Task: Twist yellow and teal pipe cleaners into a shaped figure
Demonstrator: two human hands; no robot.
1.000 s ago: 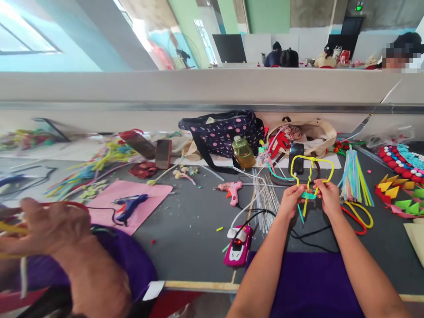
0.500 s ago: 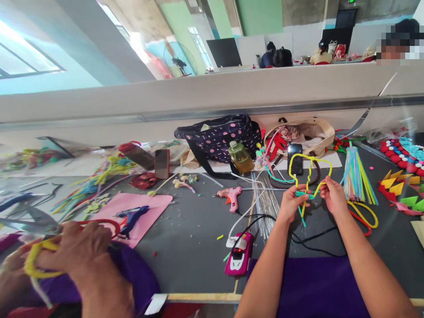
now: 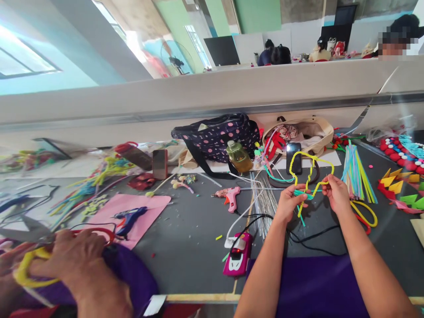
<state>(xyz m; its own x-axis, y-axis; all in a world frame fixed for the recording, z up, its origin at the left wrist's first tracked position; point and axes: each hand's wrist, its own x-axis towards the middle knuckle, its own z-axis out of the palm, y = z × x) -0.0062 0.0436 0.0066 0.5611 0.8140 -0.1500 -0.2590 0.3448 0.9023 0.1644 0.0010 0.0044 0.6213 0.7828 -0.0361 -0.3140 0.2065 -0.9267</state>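
Over the table I hold a yellow pipe-cleaner shape [image 3: 309, 176], bent into open loops with a twisted stem down its middle. My left hand [image 3: 290, 204] is closed on the lower part of it, where a teal pipe cleaner [image 3: 302, 194] crosses the stem. The thumb and fingers of my right hand [image 3: 337, 192] pinch the right side of the yellow loop. A short teal end hangs below the left fingers. Beside my right forearm lie a yellow loop and a red loop that look like scissor handles [image 3: 371, 216].
A bundle of pastel pipe cleaners [image 3: 357, 176] stands to the right. Left of my hands are silvery wires [image 3: 265, 205], a pink glue gun [image 3: 232, 197] and a magenta power strip [image 3: 239, 256] with cords. Another person's hand [image 3: 77, 256] works scissors [image 3: 33, 232] at far left.
The yellow shape has tilted and its right loop has shifted slightly right with my right hand. My left hand keeps its grip. The other person's hands and scissors moved a little left and down.
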